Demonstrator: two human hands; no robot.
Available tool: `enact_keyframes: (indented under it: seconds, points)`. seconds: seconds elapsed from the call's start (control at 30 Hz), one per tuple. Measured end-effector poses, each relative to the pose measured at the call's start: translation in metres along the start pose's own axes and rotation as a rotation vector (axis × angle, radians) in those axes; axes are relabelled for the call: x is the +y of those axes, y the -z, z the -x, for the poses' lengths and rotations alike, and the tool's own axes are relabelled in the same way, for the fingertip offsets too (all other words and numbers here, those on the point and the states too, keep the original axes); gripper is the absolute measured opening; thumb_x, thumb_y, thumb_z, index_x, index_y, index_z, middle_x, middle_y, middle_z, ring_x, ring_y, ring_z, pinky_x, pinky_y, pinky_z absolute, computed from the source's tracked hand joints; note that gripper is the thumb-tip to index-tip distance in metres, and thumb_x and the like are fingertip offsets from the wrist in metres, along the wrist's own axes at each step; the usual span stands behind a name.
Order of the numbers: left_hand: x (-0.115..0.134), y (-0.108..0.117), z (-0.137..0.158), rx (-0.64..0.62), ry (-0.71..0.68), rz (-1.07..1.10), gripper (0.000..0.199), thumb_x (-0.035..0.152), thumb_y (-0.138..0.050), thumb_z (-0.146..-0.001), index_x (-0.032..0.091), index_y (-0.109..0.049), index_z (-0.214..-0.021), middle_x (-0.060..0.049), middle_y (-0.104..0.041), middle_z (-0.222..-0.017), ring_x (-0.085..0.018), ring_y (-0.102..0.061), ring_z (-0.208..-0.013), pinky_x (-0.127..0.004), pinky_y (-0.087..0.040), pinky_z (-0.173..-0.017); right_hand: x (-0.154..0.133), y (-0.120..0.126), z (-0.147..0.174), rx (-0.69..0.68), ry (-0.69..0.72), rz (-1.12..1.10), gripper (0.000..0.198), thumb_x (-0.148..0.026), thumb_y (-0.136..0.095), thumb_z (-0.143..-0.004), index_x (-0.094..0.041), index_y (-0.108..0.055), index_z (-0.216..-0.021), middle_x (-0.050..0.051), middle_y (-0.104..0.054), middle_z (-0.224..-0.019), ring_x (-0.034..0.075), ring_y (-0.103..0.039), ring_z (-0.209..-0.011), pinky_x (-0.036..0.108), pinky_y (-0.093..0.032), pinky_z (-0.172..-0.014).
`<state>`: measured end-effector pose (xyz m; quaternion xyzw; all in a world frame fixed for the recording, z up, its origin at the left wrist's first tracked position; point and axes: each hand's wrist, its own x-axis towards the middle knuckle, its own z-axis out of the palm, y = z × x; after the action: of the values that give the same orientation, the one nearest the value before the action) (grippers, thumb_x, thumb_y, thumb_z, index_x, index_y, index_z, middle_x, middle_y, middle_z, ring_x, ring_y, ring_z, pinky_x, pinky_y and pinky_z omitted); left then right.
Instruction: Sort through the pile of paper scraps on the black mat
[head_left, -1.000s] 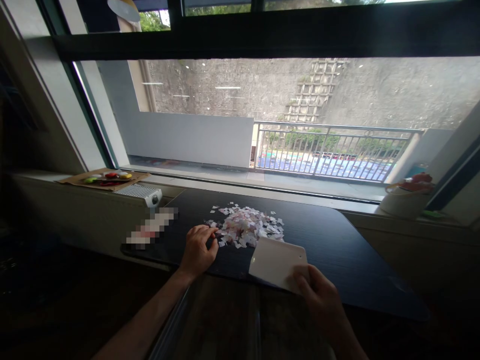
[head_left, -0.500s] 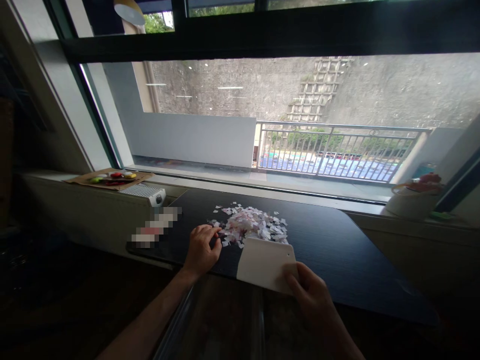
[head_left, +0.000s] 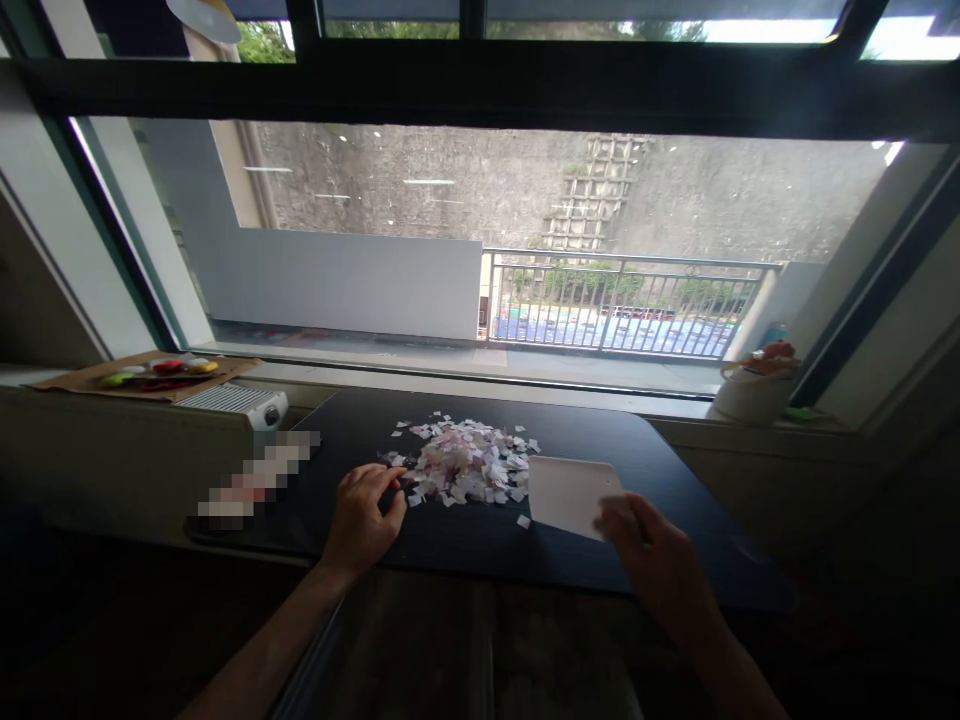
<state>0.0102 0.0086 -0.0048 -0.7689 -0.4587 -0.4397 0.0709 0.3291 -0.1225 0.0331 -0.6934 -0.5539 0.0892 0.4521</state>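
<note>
A heap of small cut paper pieces point(head_left: 465, 460), white with some pinkish ones, lies on the dark table point(head_left: 592, 425). My left hand point(head_left: 366, 515) rests at the heap's left edge, its fingers loosely bent and the thumb apart from them. In my right hand point(head_left: 652, 550) is a flat white scraper point(head_left: 568, 492) with a small hole near one corner, gripped by its right side. The scraper's left edge is at the right side of the heap. One loose paper piece point(head_left: 523, 521) lies just below its left edge.
Behind the table runs a window sill point(head_left: 487, 373) under a large window. To the left are a white slatted appliance point(head_left: 240, 400) and a brown board point(head_left: 75, 372) with colourful items. A pale pot point(head_left: 750, 398) stands on the right. A blurred patch point(head_left: 259, 480) covers the table's left end.
The scraper has moved from the front of the heap to its right side, uncovering the heap's near edge. My left hand stays beside the heap. The view has turned to the right.
</note>
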Motion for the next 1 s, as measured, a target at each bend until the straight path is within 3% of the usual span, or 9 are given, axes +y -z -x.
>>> enact_keyframes:
  seconds: [0.13,0.23,0.37,0.53,0.87,1.0]
  points:
    - [-0.001,0.0,0.0,-0.007,-0.018,-0.009,0.027,0.025,-0.047,-0.079,0.017,-0.067,-0.095,-0.006,-0.067,-0.081,-0.025,-0.058,-0.092,-0.041,-0.044,-0.087,-0.004,-0.001,-0.004,0.055,0.029,-0.013,0.028,-0.043,-0.048,-0.085,-0.021,-0.063,-0.094,0.009,-0.075,-0.085,0.025,-0.07,-0.081,0.033,-0.052,-0.07]
    - [-0.002,0.0,-0.001,-0.011,-0.022,-0.012,0.027,0.026,-0.047,-0.079,0.017,-0.066,-0.095,-0.005,-0.067,-0.08,-0.025,-0.059,-0.092,-0.042,-0.044,-0.087,-0.006,-0.011,-0.009,-0.009,0.069,-0.071,0.029,-0.042,-0.046,-0.086,-0.02,-0.062,-0.095,0.009,-0.075,-0.086,0.024,-0.07,-0.081,0.032,-0.052,-0.07]
    - [-0.003,0.0,0.0,-0.008,-0.027,-0.008,0.027,0.027,-0.047,-0.079,0.017,-0.066,-0.095,-0.005,-0.067,-0.081,-0.025,-0.058,-0.092,-0.042,-0.044,-0.087,-0.004,-0.01,-0.006,-0.061,0.021,-0.073,0.027,-0.041,-0.046,-0.085,-0.021,-0.062,-0.092,0.007,-0.075,-0.083,0.023,-0.07,-0.077,0.032,-0.052,-0.067]
    - [-0.004,0.001,0.0,-0.014,-0.031,-0.007,0.026,0.027,-0.048,-0.079,0.018,-0.066,-0.095,-0.005,-0.067,-0.081,-0.025,-0.059,-0.092,-0.042,-0.043,-0.087,-0.002,0.008,0.004,0.03,-0.042,-0.087,0.026,-0.041,-0.05,-0.082,-0.02,-0.063,-0.09,0.004,-0.073,-0.079,0.022,-0.068,-0.074,0.032,-0.05,-0.067]
    - [-0.005,0.001,-0.001,-0.005,-0.025,-0.021,0.026,0.027,-0.048,-0.078,0.019,-0.065,-0.094,-0.005,-0.067,-0.081,-0.026,-0.059,-0.092,-0.044,-0.045,-0.086,-0.001,0.021,0.011,0.178,-0.128,-0.131,0.026,-0.042,-0.053,-0.075,-0.018,-0.064,-0.081,-0.001,-0.062,-0.065,0.018,-0.058,-0.063,0.028,-0.044,-0.058]
    - [-0.005,0.002,-0.002,-0.021,-0.041,-0.012,0.022,0.028,-0.049,-0.077,0.024,-0.065,-0.092,-0.004,-0.068,-0.081,-0.026,-0.06,-0.092,-0.043,-0.046,-0.086,-0.004,0.016,0.011,0.143,-0.091,-0.134,0.024,-0.041,-0.053,-0.077,-0.018,-0.063,-0.077,-0.001,-0.061,-0.063,0.017,-0.057,-0.06,0.027,-0.043,-0.057]
